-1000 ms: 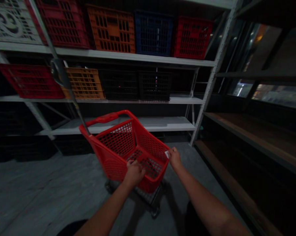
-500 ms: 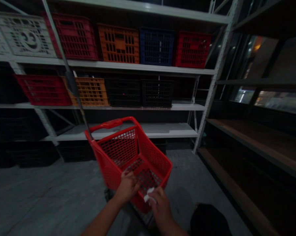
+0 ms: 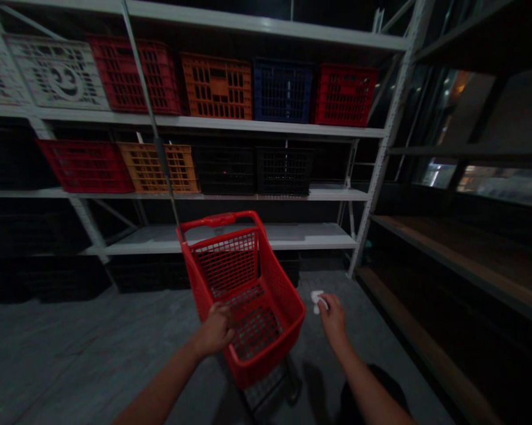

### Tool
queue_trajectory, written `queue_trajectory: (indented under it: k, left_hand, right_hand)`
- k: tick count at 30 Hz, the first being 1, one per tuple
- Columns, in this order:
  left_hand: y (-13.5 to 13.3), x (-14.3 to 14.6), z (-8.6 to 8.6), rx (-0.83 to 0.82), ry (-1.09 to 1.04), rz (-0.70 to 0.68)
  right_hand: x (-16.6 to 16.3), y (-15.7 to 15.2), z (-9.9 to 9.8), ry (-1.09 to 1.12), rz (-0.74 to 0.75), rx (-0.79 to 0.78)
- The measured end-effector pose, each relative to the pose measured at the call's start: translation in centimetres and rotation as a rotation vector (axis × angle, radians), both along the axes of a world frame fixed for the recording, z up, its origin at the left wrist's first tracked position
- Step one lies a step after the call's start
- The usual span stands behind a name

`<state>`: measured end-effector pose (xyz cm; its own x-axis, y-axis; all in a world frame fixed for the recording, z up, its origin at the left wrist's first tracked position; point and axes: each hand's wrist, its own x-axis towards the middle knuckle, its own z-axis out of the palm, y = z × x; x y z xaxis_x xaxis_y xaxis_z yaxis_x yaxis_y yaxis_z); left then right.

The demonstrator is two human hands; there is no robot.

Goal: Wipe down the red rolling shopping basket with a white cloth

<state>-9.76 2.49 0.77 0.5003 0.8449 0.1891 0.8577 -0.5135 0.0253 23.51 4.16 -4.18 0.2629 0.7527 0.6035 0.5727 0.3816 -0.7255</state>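
A red plastic shopping cart (image 3: 266, 370) stands on the floor in front of me, its basket holding nothing I can make out and its handle on the far side. My left hand (image 3: 216, 330) is closed over the basket's left rim. Off the cart's right side, my right hand (image 3: 334, 321) pinches a crumpled white tissue (image 3: 316, 300) between thumb and fingers, apart from the rim. A thin pole (image 3: 146, 97) rises from the left end of the cart's handle.
Behind the cart runs a white metal rack (image 3: 266, 243) with coloured crates, among them an orange crate (image 3: 217, 88) and a blue crate (image 3: 283, 91). Black crates (image 3: 228, 171) sit lower. Dark shelves (image 3: 465, 248) line the right side. Grey floor (image 3: 71, 348) extends to the left.
My right hand has moved right and up, off the cart's near rim, with the white tissue. The cart has turned and shifted slightly right in view; my left hand stays on its rim.
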Motion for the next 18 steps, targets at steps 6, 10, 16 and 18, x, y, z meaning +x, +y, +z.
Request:
queue_trajectory:
  k: [6, 10, 16, 18]
  left_hand:
    - [-1.4, 6.9, -0.8, -0.071, -0.02, 0.25]
    - [-2.8, 11.8, -3.6, -0.136, -0.028, 0.281]
    - [-3.6, 11.2, -4.9, -0.064, -0.025, 0.238]
    - [-3.6, 10.6, -4.6, -0.081, -0.015, 0.237]
  right_hand:
    - [-5.4, -1.9, -0.8, 0.042, 0.235, -0.057]
    - [-6.7, -3.2, -2.2, 0.111, 0.226, -0.071]
    - [-6.6, 0.0, -1.3, 0.08, 0.295, -0.066]
    - [-6.9, 2.4, 0.1, 0.04, 0.309, -0.061]
